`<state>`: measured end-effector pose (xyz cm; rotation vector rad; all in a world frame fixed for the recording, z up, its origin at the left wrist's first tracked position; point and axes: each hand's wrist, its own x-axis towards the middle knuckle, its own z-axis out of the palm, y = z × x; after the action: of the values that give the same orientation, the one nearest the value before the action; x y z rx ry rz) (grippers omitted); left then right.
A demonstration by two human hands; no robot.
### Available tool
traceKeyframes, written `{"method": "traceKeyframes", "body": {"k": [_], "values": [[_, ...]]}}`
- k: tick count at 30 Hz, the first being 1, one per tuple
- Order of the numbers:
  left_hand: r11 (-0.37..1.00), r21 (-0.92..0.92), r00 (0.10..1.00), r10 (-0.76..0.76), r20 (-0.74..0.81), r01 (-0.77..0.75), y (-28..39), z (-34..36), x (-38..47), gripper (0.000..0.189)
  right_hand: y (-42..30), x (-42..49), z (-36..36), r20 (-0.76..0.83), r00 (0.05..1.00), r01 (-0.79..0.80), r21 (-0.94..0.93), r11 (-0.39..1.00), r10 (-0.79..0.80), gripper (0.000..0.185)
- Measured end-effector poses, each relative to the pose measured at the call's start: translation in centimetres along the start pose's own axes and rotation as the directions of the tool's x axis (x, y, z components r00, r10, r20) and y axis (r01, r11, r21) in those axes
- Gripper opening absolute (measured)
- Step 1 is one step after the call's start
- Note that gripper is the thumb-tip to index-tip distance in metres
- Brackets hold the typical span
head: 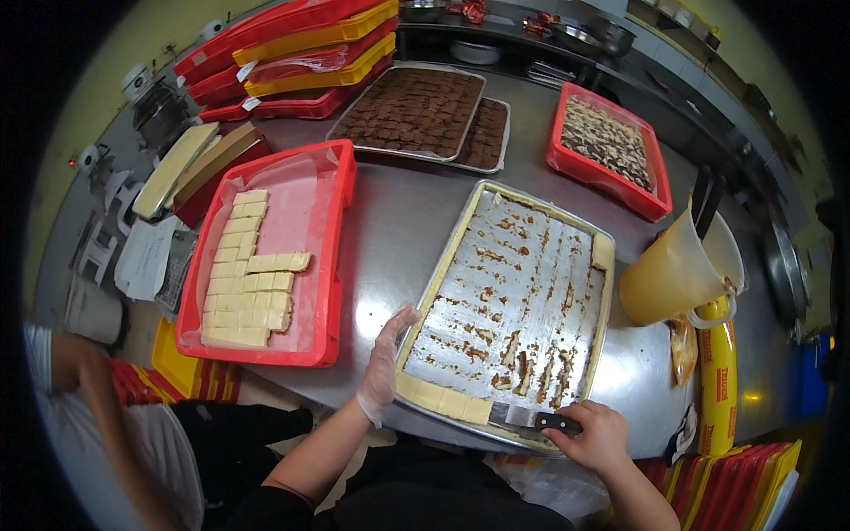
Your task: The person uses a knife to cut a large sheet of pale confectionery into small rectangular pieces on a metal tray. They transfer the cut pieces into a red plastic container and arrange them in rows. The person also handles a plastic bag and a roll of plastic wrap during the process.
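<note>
A metal sheet pan (505, 299) lies before me, mostly bare and crumb-streaked, with cream-topped cake squares (441, 401) along its near edge and one piece at its far right corner. My right hand (594, 431), ungloved, grips the black handle of a spatula (518, 415); its metal blade meets the right end of the near row. My left hand (392, 352), in a clear plastic glove, is at the pan's left rim, fingers on or beside it; whether it grips is unclear. To the left, a red plastic tray (332, 265) lined with paper holds rows of cream-topped squares.
Pans of cut brown cake (415, 109) stand at the back beside stacked red and yellow trays (312, 60). A red tray of dark-and-light pieces (607, 143) is back right. Right of the pan stand a plastic pitcher (664, 272) and a yellow roll (718, 391). A person (119, 431) is at lower left.
</note>
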<state>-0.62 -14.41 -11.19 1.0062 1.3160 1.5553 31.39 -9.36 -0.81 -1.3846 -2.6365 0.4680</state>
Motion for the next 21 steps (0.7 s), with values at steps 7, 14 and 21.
{"method": "traceKeyframes", "body": {"k": [7, 14, 21], "values": [[0.993, -0.064, 0.995, 0.101, 0.004, -0.101, -1.2, -0.7, 0.1, 0.071, -1.1, -0.4, 2.5, -0.051, 0.997, -0.047, 0.169, 0.985, 0.056, 0.028], [0.991, 0.007, 0.991, 0.133, -0.018, -0.133, -1.5, -0.9, -0.3, 0.066, -0.6, -2.4, 3.6, -0.18, 0.983, -0.03, 0.032, 0.999, 0.035, 0.03], [0.964, 0.097, 0.964, 0.255, -0.075, -0.247, 1.7, -1.5, -1.6, 0.065, 1.3, -0.6, 2.4, -0.137, 0.99, 0.0, 0.145, 0.989, 0.02, 0.031]]}}
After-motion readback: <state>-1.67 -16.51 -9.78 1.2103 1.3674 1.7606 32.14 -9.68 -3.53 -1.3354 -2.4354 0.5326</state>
